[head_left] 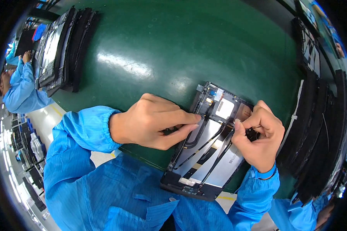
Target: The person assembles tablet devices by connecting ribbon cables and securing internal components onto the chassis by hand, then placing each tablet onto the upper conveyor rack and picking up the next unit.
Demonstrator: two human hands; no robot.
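Head view: both hands, left (pixel 152 121) and right (pixel 258 134), pinch black cables on the open tablet chassis (pixel 204 154).

Both forearms, in blue sleeves with gathered cuffs, come up from the lower edge and meet over the panel (pixel 208 150). The left hand (pixel 150 121) reaches in from the panel's left, knuckles up, forefinger and thumb stretched flat and pinched together at its upper part. The right hand (pixel 260 136) is curled at the panel's right edge, fingertips pinched.
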